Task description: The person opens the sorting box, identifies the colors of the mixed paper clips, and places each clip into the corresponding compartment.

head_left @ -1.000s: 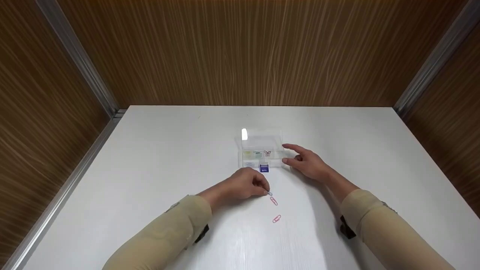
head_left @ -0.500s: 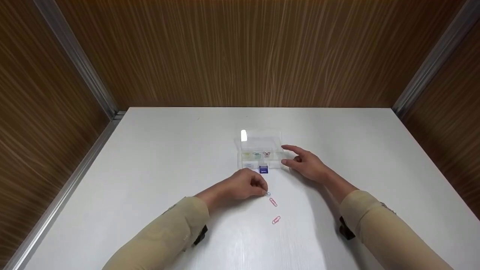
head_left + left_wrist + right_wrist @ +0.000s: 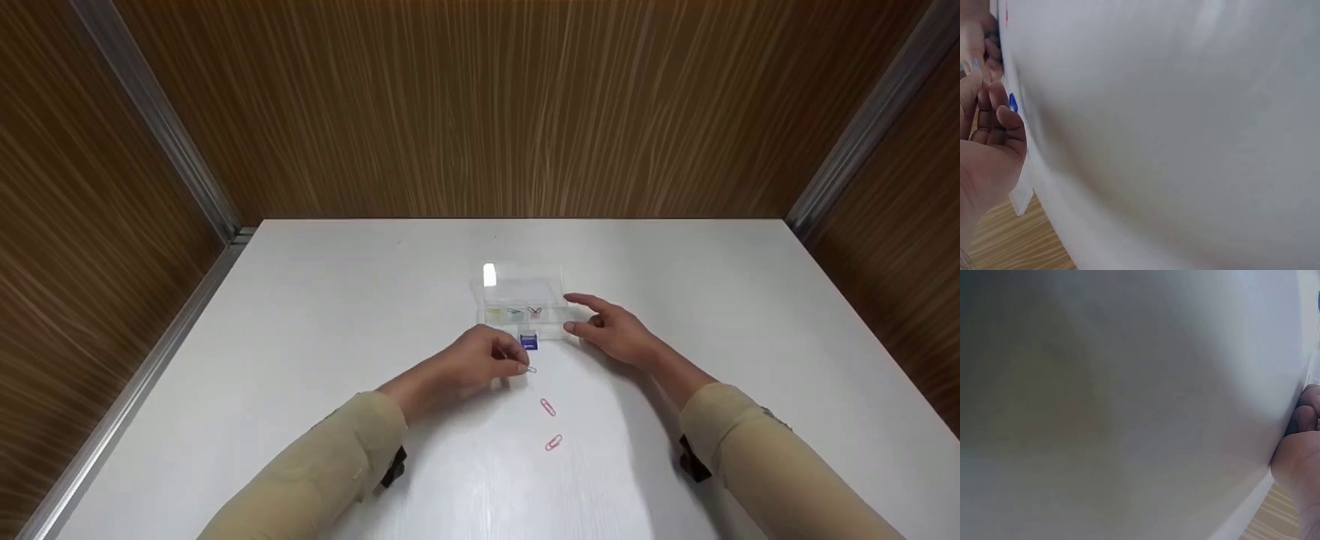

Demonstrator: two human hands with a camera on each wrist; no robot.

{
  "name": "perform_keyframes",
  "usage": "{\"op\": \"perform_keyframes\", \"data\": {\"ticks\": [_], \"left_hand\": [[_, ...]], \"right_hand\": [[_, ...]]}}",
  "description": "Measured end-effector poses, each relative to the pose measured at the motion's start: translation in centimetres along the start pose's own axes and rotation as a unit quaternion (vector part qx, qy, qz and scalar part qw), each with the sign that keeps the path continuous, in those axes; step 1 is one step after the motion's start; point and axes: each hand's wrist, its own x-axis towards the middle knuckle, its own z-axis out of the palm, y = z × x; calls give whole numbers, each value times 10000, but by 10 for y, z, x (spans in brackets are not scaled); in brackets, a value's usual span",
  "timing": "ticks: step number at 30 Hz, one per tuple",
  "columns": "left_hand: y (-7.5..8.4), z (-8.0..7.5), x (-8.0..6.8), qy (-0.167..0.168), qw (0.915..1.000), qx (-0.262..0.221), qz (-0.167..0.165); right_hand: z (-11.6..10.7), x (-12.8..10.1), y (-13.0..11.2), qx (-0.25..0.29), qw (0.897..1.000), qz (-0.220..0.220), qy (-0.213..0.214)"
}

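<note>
My left hand (image 3: 484, 358) pinches a small light blue paper clip (image 3: 532, 369) between thumb and index finger, just in front of the clear plastic box. The same clip (image 3: 975, 63) shows at the fingertips in the left wrist view. The compartment box (image 3: 556, 316) has its transparent lid (image 3: 525, 276) raised at the back. Yellow, green and dark red paper clips lie in separate back compartments. My right hand (image 3: 615, 330) is at the box's right side, index finger extended to the lid edge and thumb at the front right corner. My left hand overlaps the box's front left corner.
Two pink paper clips, an upper one (image 3: 548, 407) and a lower one (image 3: 553, 442), lie on the white table (image 3: 337, 315) nearer me. A blue label (image 3: 529, 342) is on the box's front. Wood-grain panels (image 3: 480, 112) enclose the back and sides.
My left hand has lifted the light blue paper clip from beside the upper pink one and moved it toward the box. The right hand stays at the box.
</note>
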Motion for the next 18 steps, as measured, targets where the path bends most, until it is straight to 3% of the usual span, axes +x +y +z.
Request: {"op": "perform_keyframes", "data": {"ticks": [8, 18], "left_hand": [[6, -22, 3, 698, 9973, -205, -93], [3, -39, 6, 1100, 9932, -130, -348]], "right_hand": [[0, 0, 2, -24, 9999, 104, -14], [0, 0, 1, -1, 10000, 59, 17]]}}
